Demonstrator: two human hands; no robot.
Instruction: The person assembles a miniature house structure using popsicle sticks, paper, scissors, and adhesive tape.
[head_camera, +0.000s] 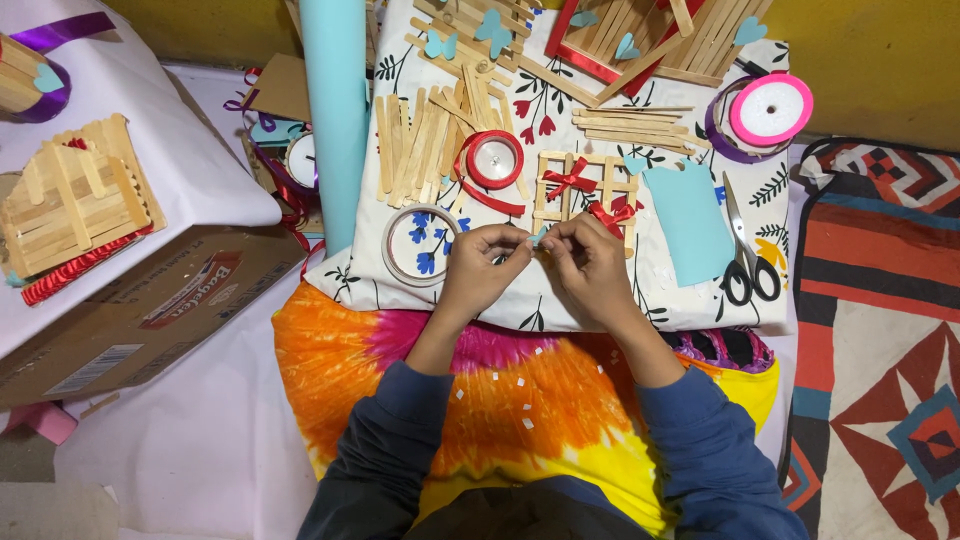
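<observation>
Tie-dye cloth (520, 400) nearest, both hands' grip (left hand (480, 265), right hand (590, 265)) pinched on small blue piece (540, 236).

— Item one: what do we count in ribbon spools?

— We count two in plain sight: one red ribbon spool (494, 160) and one pink ribbon spool (770, 109). A third roll by the blue paper is partly hidden, so we leave its kind open.

— Tape?

— One clear tape ring (420, 245).

— Cutting tools?

— One pair of scissors (744, 262).

— Paper goods?

— One light-blue paper roll (335, 110) and one light-blue card (687, 222).

— Finished stick pieces?

— We log one stick house (68, 200) and one stick frame (585, 195) bearing two red bows (567, 180). Loose craft sticks (420, 145) overlap too much for us to count.

— Hands at work?

— Two: left hand (483, 268), right hand (590, 265).
</observation>
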